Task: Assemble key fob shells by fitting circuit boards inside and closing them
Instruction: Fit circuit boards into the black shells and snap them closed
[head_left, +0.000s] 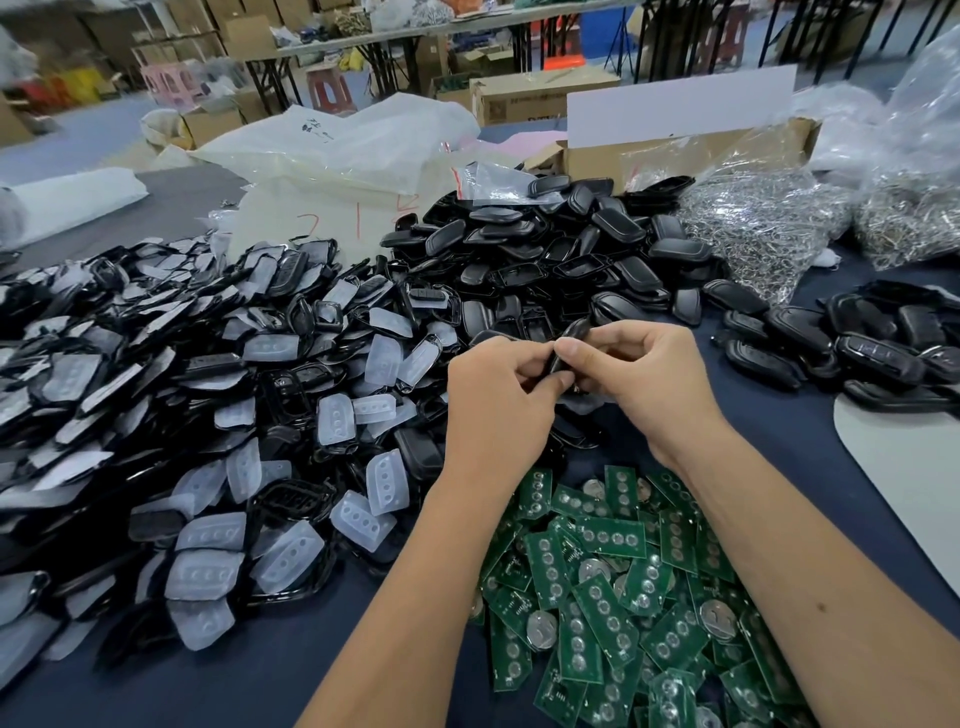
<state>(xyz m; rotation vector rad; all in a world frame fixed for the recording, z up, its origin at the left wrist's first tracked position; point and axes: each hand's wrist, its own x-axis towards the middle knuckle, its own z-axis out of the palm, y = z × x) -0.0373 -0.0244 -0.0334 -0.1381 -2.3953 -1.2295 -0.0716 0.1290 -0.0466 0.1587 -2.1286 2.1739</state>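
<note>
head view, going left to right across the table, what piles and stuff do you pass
Pile of shell halves with translucent button pads → left hand → black key fob shell gripped by both hands → right hand → finished black fobs. Green circuit boards lie nearer, under the forearms.

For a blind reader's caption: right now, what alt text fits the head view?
Both hands, left and right, pinch a black key fob above a pile of green circuit boards, with heaps of black shells behind.
</note>
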